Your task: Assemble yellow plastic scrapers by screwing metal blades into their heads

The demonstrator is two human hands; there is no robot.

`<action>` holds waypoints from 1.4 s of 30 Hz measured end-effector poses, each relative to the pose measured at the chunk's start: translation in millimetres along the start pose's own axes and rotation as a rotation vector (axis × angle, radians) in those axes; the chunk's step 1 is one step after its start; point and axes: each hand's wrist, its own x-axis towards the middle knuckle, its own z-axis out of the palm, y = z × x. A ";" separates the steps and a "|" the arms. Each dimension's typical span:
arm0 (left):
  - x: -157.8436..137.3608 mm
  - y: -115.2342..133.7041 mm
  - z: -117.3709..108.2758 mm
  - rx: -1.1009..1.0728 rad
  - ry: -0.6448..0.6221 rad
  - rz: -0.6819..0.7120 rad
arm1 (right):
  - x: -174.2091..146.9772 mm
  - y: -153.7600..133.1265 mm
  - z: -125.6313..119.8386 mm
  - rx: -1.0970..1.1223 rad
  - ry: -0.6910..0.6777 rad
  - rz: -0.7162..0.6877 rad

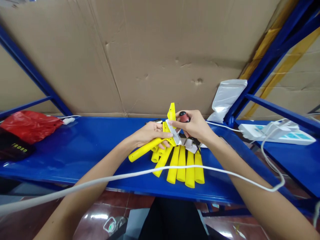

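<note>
My left hand (152, 131) is closed around a yellow plastic tool (145, 149) with a tubular handle pointing down-left and a holed yellow tip above. A flat silvery-white plate (174, 132) lies along the tool's head. The fingers of my right hand (193, 125) pinch near the plate's upper end. That hand also wraps a red-and-black handle (184, 116), which looks like a screwdriver; its shaft is hidden. Below my hands, several more yellow tubular handles (189, 170) fan out on the blue table, their far ends partly covered by my hands and by dark and white pieces.
A white cable (140, 173) crosses in front of my forearms. At left lie a red plastic bag (32, 125) and a black pouch (15, 146). A white packet (226, 100) leans at the back right, near a power strip (277, 133). Cardboard (160, 60) stands behind the blue table (100, 133).
</note>
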 end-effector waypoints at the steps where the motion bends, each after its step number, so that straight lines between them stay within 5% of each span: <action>1: 0.4 -0.6 0.8 -0.001 0.010 0.004 | -0.2 -0.2 1.0 -0.009 0.013 0.006; 10: 4.4 -6.3 -0.5 0.029 0.064 0.050 | -3.2 -8.8 3.6 -0.041 0.025 -0.022; 18: 6.2 -2.4 -0.4 -0.129 0.225 0.153 | -2.9 -13.1 -17.8 0.176 0.374 -0.200; 23: 8.6 -5.1 -5.9 -0.140 0.262 0.156 | -4.9 -16.4 -24.5 0.197 0.438 -0.259; 32: 8.2 -5.3 -3.0 -0.170 0.236 0.115 | -13.9 -29.0 -17.4 0.228 0.298 -0.221; 38: 6.8 -2.4 0.2 -0.146 0.235 0.114 | -18.0 -40.4 -22.6 0.387 0.176 -0.052; 42: 5.6 -1.3 2.0 -0.141 0.227 0.109 | -20.5 -46.8 -30.0 0.458 0.065 -0.094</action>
